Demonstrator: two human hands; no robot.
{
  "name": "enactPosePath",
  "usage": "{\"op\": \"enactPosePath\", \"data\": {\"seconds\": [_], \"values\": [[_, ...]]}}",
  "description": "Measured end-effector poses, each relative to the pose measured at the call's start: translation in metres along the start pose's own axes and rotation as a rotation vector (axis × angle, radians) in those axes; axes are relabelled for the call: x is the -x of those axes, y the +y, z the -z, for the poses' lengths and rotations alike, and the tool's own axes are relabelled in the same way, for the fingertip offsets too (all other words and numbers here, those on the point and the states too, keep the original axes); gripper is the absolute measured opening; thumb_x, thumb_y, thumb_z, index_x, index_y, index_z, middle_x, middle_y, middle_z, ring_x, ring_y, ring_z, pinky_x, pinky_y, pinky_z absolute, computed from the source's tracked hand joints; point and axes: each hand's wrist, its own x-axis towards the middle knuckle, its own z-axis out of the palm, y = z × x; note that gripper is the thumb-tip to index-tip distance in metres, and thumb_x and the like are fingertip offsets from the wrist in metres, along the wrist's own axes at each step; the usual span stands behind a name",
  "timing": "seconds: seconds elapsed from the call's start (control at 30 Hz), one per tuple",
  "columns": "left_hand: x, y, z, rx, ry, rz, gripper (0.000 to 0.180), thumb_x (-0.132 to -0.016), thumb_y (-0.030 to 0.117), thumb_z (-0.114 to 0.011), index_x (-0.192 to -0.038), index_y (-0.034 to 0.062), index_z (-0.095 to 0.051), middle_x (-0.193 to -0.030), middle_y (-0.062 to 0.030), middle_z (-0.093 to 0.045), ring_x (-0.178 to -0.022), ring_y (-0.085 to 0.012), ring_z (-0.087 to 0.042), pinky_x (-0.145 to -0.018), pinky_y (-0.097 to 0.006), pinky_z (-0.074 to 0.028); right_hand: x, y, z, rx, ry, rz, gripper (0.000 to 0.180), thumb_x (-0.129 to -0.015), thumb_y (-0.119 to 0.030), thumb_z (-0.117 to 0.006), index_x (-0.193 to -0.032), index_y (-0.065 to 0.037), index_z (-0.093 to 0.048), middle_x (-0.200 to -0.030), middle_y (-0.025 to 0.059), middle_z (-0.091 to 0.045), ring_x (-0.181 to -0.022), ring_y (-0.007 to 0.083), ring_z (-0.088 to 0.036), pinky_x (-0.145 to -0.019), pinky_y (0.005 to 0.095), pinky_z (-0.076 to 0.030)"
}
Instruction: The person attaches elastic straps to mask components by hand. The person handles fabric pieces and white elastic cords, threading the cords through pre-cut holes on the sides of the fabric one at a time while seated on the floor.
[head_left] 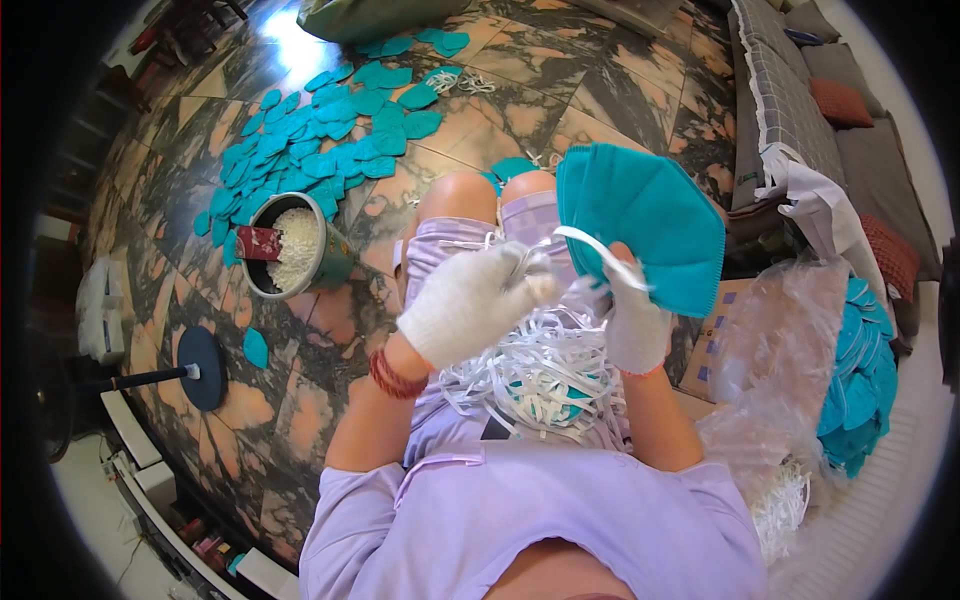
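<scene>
My right hand (pixel 638 325), in a white glove, grips a teal folded face mask (pixel 645 225) by its lower edge, thumb in front. The mask stands raised and fanned over my right knee; it may be several stacked together. A white strap (pixel 590 243) curves across its lower left side. My left hand (pixel 480 305), also gloved, is closed in a pinch beside it, at the strap; its fingertips are slightly blurred. Below both hands a tangled heap of white straps (pixel 545 375) lies in my lap, with a bit of teal showing through.
Many teal masks (pixel 300 150) lie spread over the marble floor, ahead and left. A bucket (pixel 325 255) of white pieces holds a red box. A round dark stand base (pixel 203 368) is at left. At right are a plastic bag (pixel 775 340), more teal masks (pixel 860 380) and a sofa (pixel 800 100).
</scene>
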Motion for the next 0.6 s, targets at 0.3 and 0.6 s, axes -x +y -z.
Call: {"op": "enactPosePath", "data": {"seconds": [0.3,0.6], "values": [[0.008,0.028,-0.004,0.293,0.397,-0.143,0.091,-0.067,0.045,-0.085,-0.136,0.0021,-0.043,-0.113,-0.0144,-0.062,-0.107,-0.0217,-0.061,-0.089,-0.031,-0.049,-0.019,-0.018,-0.032,0.881,-0.009,0.765,0.03,-0.076,-0.028,-0.073,-0.097,-0.008,-0.065,-0.073,0.0151,-0.061,-0.061,0.0342,-0.06,-0.054,0.0401,-0.047],[-0.006,0.025,-0.028,0.636,0.407,-0.248,0.061,-0.079,0.007,-0.074,-0.132,0.0022,-0.045,-0.116,-0.0062,-0.061,-0.105,-0.0158,-0.056,-0.095,-0.029,-0.045,-0.01,-0.015,-0.05,1.259,-0.133,0.73,0.016,-0.076,-0.021,-0.065,-0.082,-0.01,-0.056,-0.073,0.0076,-0.057,-0.068,0.0255,-0.06,-0.059,0.0383,-0.047]]}}
